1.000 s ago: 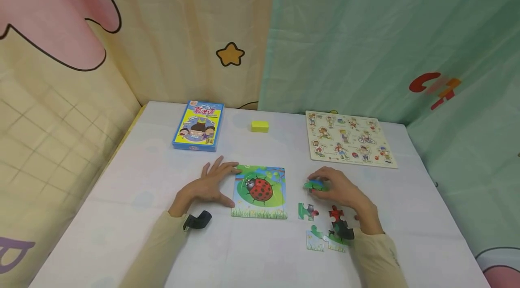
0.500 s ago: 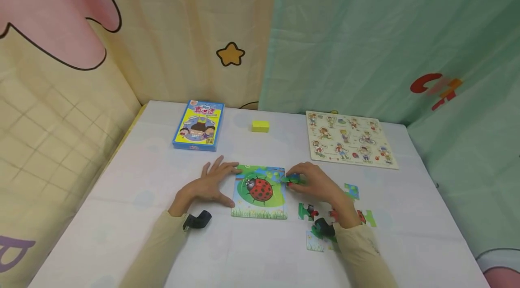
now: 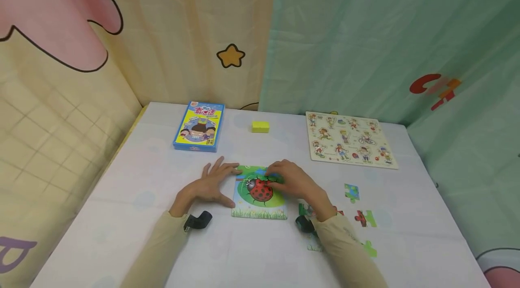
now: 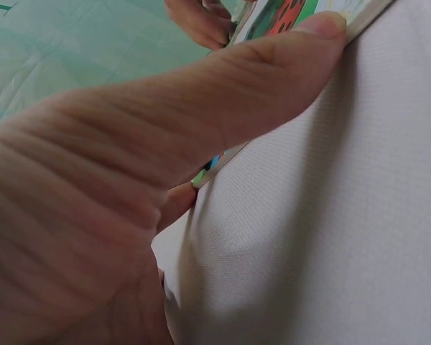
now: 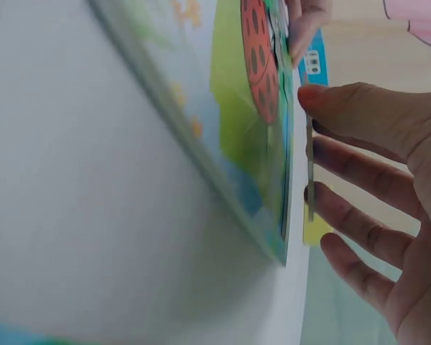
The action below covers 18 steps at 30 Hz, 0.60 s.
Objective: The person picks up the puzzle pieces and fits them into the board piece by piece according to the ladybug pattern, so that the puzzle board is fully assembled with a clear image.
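A square ladybug puzzle board (image 3: 260, 213) lies on the white table in front of me. My left hand (image 3: 209, 184) is spread at its left side. The thumb touches the edge near the lower corner and a finger touches the upper corner. Over the board's upper right, my right hand (image 3: 296, 182) pinches a puzzle piece (image 5: 310, 162) between thumb and fingers. In the right wrist view that thin piece is seen edge-on, apart from the board. Loose pieces lie to the right, including a blue-green one (image 3: 351, 192) and a red-green one (image 3: 366, 218); my right forearm partly hides others.
A blue and yellow box (image 3: 199, 126) lies at the back left. Behind the ladybug board sits a small yellow block (image 3: 260, 127). A wooden board with printed children (image 3: 351, 140) is at the back right. Printed curtains (image 3: 345, 30) hang beyond the table.
My right hand has carried the puzzle piece leftward from the loose pieces to over the ladybug board, uncovering some loose pieces on the right. The left hand has stayed in place.
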Available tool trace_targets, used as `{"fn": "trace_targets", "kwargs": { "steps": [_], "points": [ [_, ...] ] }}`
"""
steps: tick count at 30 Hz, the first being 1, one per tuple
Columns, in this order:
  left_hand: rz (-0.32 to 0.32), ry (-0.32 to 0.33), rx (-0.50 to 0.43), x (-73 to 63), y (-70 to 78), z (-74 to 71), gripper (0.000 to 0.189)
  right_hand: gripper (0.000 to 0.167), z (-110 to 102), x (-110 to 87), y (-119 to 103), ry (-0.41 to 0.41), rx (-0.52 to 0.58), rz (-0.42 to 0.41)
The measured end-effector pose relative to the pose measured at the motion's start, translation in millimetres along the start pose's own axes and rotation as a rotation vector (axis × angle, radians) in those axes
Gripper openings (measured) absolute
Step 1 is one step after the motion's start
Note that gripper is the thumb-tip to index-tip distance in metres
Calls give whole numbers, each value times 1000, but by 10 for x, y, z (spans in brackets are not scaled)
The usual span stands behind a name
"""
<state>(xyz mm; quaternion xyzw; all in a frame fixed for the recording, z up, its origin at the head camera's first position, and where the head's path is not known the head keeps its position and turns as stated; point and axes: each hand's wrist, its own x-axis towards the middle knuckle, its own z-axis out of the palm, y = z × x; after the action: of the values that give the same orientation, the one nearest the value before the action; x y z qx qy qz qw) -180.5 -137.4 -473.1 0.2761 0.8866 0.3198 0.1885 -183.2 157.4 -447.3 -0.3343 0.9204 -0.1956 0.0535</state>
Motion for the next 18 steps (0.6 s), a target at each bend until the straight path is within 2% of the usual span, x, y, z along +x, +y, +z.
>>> {"fn": "trace_targets", "kwargs": {
  "steps": [18],
  "points": [
    [6, 9, 1, -22, 30, -9, 90, 25, 117, 258, -224, -33, -129, 111]
  ]
}}
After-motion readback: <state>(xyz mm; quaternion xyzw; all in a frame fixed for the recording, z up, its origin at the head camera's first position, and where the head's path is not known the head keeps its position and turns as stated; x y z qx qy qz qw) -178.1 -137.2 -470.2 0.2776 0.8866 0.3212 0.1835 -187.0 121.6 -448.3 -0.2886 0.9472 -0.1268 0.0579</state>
